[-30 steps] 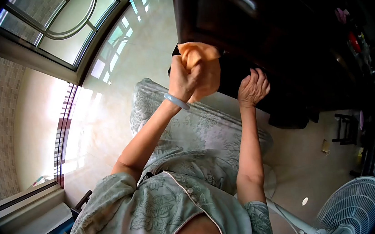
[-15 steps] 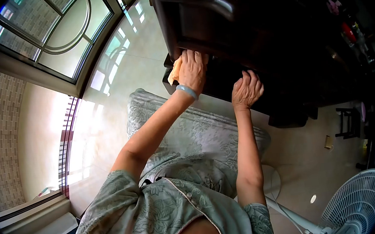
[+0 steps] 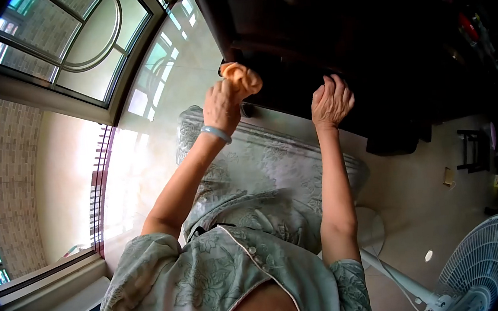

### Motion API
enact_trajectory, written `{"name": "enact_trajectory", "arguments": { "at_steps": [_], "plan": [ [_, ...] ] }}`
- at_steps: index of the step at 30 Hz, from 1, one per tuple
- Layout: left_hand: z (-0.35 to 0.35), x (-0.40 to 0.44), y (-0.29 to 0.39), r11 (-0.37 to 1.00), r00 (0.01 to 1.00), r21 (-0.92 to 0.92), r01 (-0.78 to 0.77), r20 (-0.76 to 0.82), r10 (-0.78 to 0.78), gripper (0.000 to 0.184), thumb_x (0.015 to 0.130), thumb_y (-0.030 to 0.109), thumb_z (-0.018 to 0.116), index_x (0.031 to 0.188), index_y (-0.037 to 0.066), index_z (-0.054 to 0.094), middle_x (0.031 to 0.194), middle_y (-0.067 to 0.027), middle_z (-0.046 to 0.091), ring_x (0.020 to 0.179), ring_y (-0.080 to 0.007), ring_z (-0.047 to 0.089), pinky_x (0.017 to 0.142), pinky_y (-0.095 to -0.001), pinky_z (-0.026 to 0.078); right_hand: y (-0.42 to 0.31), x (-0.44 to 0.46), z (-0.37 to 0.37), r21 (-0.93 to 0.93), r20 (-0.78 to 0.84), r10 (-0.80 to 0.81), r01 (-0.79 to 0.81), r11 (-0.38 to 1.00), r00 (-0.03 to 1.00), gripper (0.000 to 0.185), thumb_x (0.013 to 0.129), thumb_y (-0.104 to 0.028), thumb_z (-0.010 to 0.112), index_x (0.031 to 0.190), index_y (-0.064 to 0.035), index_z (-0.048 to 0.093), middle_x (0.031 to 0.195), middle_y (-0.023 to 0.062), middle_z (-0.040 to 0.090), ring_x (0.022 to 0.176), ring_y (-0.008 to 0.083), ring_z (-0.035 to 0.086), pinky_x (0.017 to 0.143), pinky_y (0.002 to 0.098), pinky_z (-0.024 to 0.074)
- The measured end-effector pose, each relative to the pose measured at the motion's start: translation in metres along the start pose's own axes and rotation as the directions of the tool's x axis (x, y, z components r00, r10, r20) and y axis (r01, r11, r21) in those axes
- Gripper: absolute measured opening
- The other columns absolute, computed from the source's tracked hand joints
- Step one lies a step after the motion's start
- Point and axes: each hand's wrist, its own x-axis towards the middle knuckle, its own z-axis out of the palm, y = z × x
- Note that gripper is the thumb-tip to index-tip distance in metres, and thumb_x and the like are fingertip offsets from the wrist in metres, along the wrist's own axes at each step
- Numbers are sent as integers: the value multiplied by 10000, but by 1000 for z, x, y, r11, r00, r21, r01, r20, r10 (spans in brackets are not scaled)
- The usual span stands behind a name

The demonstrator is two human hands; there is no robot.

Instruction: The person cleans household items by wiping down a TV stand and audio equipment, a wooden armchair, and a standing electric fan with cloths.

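Observation:
My left hand (image 3: pixel 221 108), with a pale bangle at the wrist, is closed around a bunched orange cloth (image 3: pixel 242 79). The cloth is lifted in front of the dark wooden furniture (image 3: pixel 298 41), near its left corner. Further right, my right hand (image 3: pixel 333 103) rests against the front part of that furniture, palm down. Its fingers are slightly bent and a little apart, with nothing seen in them. Deep shadow hides much of the wood's surface and the spot beneath the right fingertips.
A white fan (image 3: pixel 482 261) stands at the lower right, its pole (image 3: pixel 402 282) near my right elbow. Glass doors (image 3: pixel 76 46) are at the upper left. A small dark stool (image 3: pixel 472 150) and a small tan object (image 3: pixel 448 177) are on the pale floor (image 3: pixel 399 200) to the right.
My left hand has drawn back from the furniture, down and leftward, bringing the cloth up into clearer view. My right hand has stayed at about the same part of the furniture.

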Motion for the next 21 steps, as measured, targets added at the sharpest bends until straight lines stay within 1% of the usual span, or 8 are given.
{"name": "enact_trajectory", "arguments": {
  "at_steps": [2,4,5,8,10,14,19,21],
  "plan": [
    [0,-11,-14,981,993,-153,120,17,-119,374,758,133,736,1006,7,485,926,-198,604,846,-408,571,766,-483,474,0,2,1,-1,-11,-7,7,1000,1000,263,906,-252,537,1129,-138,618,1215,49,585,1128,271,556,968,446,381],
    [4,-15,-12,977,995,-204,59,-63,-73,406,742,163,743,996,-1,472,881,-207,608,797,-417,586,713,-487,478,1,2,2,-3,-18,-7,7,1000,1000,262,909,-254,534,1128,-139,618,1205,45,590,1131,266,557,967,443,380],
    [-5,-12,6,912,993,-403,78,-52,-108,401,730,153,731,986,-4,465,869,-206,604,785,-417,587,700,-473,479,1,2,2,-2,-16,-5,5,1000,1000,262,909,-254,534,1128,-139,618,1205,45,590,1131,266,557,967,443,380],
    [-11,3,47,854,983,-491,169,17,-185,443,688,101,730,1078,15,537,1019,-142,636,916,-314,634,781,-378,503,2,1,3,-9,-9,-15,14,1000,1000,262,910,-256,534,1129,-140,617,1201,41,592,1132,263,558,966,441,380],
    [7,24,64,961,944,-234,-144,-324,62,463,668,117,730,1078,19,538,1069,-147,610,1008,-360,573,871,-434,460,2,1,4,-34,-14,-18,18,999,1000,256,909,-254,538,1126,-142,617,1200,39,592,1130,259,561,960,439,386],
    [32,36,78,990,960,7,-139,-245,136,453,676,139,697,1095,41,554,1071,-115,583,1074,-358,495,883,-431,429,2,1,3,-34,-9,-30,29,999,1000,253,906,-249,545,1125,-145,617,1200,38,591,1131,258,562,956,439,392],
    [46,8,41,909,925,-190,-372,0,379,436,650,142,743,1047,78,574,1000,-94,596,889,-331,532,767,-430,443,1,0,4,-46,-8,-11,11,999,1000,250,895,-234,562,1123,-147,612,1205,39,591,1137,261,561,962,454,394],
    [7,-2,76,899,962,-343,-271,-60,267,469,631,126,766,1043,49,555,1001,-121,586,898,-344,534,794,-423,452,1,0,3,-43,1,-8,8,999,1000,250,893,-233,564,1123,-145,612,1204,39,593,1135,264,562,963,458,395]
  ]
}}
